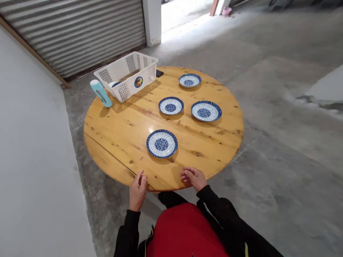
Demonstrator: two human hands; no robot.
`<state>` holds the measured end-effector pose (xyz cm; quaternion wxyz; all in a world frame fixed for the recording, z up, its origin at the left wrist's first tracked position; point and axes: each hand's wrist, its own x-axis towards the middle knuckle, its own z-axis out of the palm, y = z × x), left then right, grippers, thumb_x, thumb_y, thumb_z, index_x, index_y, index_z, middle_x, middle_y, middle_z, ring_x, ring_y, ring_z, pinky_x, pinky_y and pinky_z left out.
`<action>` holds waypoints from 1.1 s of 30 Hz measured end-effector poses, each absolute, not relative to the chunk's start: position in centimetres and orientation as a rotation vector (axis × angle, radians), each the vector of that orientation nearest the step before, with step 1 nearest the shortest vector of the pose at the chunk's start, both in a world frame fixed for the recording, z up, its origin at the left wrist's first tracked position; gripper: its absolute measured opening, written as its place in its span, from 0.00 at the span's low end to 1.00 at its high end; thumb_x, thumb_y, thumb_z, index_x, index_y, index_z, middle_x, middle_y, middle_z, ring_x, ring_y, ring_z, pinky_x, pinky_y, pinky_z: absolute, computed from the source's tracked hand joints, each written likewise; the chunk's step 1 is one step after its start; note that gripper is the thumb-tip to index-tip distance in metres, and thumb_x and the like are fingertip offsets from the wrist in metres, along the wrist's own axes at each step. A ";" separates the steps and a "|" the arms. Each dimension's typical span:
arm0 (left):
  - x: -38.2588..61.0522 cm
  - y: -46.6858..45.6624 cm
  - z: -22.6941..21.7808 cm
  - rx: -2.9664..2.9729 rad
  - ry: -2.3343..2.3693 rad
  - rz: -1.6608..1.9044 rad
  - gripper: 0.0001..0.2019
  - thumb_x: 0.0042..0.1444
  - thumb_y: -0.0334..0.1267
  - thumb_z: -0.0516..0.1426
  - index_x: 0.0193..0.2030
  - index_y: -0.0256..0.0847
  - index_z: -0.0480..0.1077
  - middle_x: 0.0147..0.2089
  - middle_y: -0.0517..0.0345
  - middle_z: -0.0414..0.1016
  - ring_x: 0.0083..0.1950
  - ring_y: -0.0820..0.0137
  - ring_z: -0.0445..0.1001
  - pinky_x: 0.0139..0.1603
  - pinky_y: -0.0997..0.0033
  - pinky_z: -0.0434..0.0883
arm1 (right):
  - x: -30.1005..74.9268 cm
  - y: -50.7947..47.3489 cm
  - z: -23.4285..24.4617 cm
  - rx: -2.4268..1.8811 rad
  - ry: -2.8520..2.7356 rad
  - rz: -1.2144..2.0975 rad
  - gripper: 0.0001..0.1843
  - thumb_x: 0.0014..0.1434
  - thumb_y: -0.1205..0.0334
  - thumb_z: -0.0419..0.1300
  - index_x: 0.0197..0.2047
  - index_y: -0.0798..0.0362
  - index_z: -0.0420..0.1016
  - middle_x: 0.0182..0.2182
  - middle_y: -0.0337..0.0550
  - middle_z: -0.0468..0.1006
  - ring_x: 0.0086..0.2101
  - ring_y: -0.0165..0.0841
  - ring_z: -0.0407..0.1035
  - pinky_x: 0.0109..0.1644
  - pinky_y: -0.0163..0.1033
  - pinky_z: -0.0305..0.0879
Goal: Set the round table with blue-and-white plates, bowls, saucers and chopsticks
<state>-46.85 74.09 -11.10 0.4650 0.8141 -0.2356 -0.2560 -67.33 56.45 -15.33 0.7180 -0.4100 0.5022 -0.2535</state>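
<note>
My left hand (137, 192) is at the table's near edge, its fingers loosely bent and apart, holding nothing. To its right, over the near rim, my right hand (195, 178) is also empty, with its fingers slightly curled. Closest to both hands lies a blue-and-white plate (162, 144), touched by neither. Farther back on the round wooden table (118, 142) are a middle plate (170, 106), a right-hand plate (206, 111) and a far plate (189, 80), all patterned alike and set apart from one another.
A white plastic basket (128, 91) at the table's back left holds chopsticks (129, 75) and a partly hidden bowl (116, 84). Beside it stands a light-blue bottle (101, 93). A dark flat object (159, 73) lies behind the basket. A white wall (32, 150) runs along the left.
</note>
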 end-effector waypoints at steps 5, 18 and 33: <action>-42.8 69.7 -11.9 1.977 -0.545 -0.798 0.30 0.58 0.56 0.56 0.59 0.36 0.70 0.40 0.48 0.81 0.39 0.62 0.81 0.43 0.62 0.77 | -63.7 53.5 -15.9 -0.823 1.182 -0.678 0.27 0.39 0.43 0.71 0.36 0.55 0.75 0.26 0.45 0.79 0.22 0.31 0.71 0.22 0.34 0.67; -40.1 61.9 -11.8 1.884 -0.662 -1.053 0.16 0.63 0.52 0.52 0.41 0.41 0.70 0.32 0.56 0.74 0.34 0.69 0.74 0.36 0.71 0.72 | -60.5 51.5 -15.7 -0.862 1.231 -0.629 0.34 0.44 0.32 0.68 0.38 0.55 0.76 0.25 0.41 0.78 0.25 0.32 0.74 0.25 0.33 0.71; -37.3 60.0 -13.3 1.889 -0.877 -1.187 0.16 0.62 0.52 0.53 0.35 0.41 0.67 0.30 0.57 0.72 0.32 0.68 0.73 0.35 0.71 0.69 | -58.8 52.1 -15.9 -0.927 1.365 -0.718 0.28 0.47 0.37 0.67 0.35 0.55 0.78 0.25 0.42 0.79 0.22 0.35 0.72 0.26 0.40 0.75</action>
